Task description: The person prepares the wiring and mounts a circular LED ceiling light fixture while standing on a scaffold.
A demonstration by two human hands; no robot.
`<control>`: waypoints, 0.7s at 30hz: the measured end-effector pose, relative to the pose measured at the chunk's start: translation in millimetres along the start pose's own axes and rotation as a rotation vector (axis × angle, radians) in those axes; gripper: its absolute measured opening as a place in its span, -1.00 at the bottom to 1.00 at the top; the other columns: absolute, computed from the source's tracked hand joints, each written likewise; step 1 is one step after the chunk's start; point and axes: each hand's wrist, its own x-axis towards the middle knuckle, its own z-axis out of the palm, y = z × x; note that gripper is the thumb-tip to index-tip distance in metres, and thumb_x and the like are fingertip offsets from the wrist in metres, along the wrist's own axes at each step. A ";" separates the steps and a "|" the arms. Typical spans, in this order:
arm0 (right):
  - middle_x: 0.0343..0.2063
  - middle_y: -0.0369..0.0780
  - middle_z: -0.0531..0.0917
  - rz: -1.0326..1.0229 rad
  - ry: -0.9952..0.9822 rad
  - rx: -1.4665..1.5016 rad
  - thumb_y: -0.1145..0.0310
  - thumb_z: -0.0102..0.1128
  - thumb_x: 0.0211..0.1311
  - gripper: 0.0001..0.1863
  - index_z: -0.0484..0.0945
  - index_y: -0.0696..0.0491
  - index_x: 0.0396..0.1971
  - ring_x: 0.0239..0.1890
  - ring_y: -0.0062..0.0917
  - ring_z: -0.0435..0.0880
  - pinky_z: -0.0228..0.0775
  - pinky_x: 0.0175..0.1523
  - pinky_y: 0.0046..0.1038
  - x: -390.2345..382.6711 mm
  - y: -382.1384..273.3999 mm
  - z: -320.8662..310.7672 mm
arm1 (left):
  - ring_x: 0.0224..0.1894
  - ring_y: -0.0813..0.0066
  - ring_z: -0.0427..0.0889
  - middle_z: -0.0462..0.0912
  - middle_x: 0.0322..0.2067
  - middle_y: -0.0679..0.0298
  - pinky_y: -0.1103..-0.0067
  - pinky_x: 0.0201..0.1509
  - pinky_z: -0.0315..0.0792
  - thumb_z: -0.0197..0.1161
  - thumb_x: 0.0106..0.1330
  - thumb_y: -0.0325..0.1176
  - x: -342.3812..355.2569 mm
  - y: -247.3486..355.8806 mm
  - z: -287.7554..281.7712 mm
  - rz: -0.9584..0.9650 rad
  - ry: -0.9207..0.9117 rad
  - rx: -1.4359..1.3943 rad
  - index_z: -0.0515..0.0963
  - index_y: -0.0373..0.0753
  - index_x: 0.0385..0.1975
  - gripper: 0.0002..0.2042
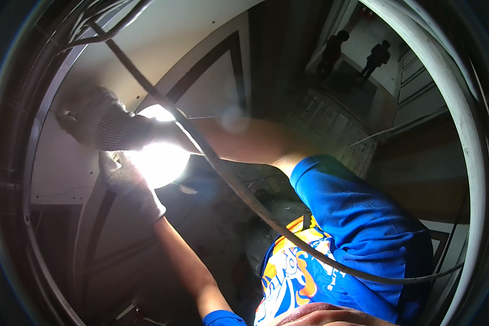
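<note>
My right hand (87, 117), in a grey knitted work glove, is raised at the upper left against a pale panel (54, 174). Its fingers look curled in, and what they hold is hidden. Just below it, my left hand (127, 176), in a light grey glove, reaches up with its fingers bent together near a small pale piece I cannot make out. A glaring round lamp (165, 165) shines behind my right wrist and washes out the detail there. A dark cable (239, 190) hangs slantwise in front of my right forearm.
Several loose cables (103, 35) bunch at the upper left beside a metal edge. A thick white pipe (456, 92) curves along the right. Two people, one a dark figure (376, 57), stand far back on the floor. Small screw holes dot the panel.
</note>
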 end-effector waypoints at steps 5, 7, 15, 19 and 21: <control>-0.26 -0.18 0.76 0.018 0.034 0.103 0.24 0.16 0.37 -0.79 0.67 0.03 -0.18 -0.19 -0.31 0.76 0.56 0.02 -0.22 -6.6 4.0 0.1 | -0.12 0.25 0.74 0.73 -0.17 0.08 0.38 0.01 0.59 0.24 0.37 -0.55 6.6 10.0 0.1 -0.002 -0.017 0.095 0.60 -0.38 -0.06 -0.81; -0.26 -0.17 0.76 0.022 0.043 0.142 0.25 0.16 0.38 -0.79 0.67 0.03 -0.17 -0.19 -0.31 0.76 0.56 0.02 -0.22 -11.0 4.5 -2.2 | -0.14 0.24 0.75 0.73 -0.20 0.05 0.39 -0.01 0.60 0.20 0.35 -0.58 4.2 22.1 1.0 -0.002 -0.010 0.089 0.59 -0.37 0.00 -0.76; -0.26 -0.15 0.76 0.010 0.067 0.263 0.26 0.14 0.39 -0.78 0.66 0.05 -0.16 -0.20 -0.31 0.77 0.57 0.02 -0.24 -21.0 2.8 8.3 | -0.13 0.25 0.76 0.75 -0.13 0.06 0.41 -0.03 0.63 0.29 0.36 -0.55 8.2 -5.8 2.4 0.006 0.038 0.082 0.58 -0.36 0.13 -0.66; -0.25 -0.14 0.75 0.013 0.077 0.324 0.27 0.14 0.39 -0.78 0.66 0.06 -0.15 -0.21 -0.31 0.77 0.58 0.02 -0.25 -27.1 12.5 17.3 | -0.21 0.31 0.76 0.76 -0.21 0.10 0.40 -0.10 0.60 0.33 0.30 -0.56 3.2 1.9 1.8 0.028 0.016 0.047 0.63 -0.37 -0.04 -0.76; -0.25 -0.11 0.76 0.050 0.062 0.350 0.26 0.13 0.40 -0.75 0.64 0.09 -0.12 -0.22 -0.31 0.79 0.61 -0.01 -0.26 -21.8 7.6 8.3 | -0.29 0.27 0.74 0.76 -0.28 0.13 0.42 -0.19 0.59 0.38 0.24 -0.55 5.8 7.8 4.6 0.063 0.134 0.064 0.67 -0.30 -0.13 -0.79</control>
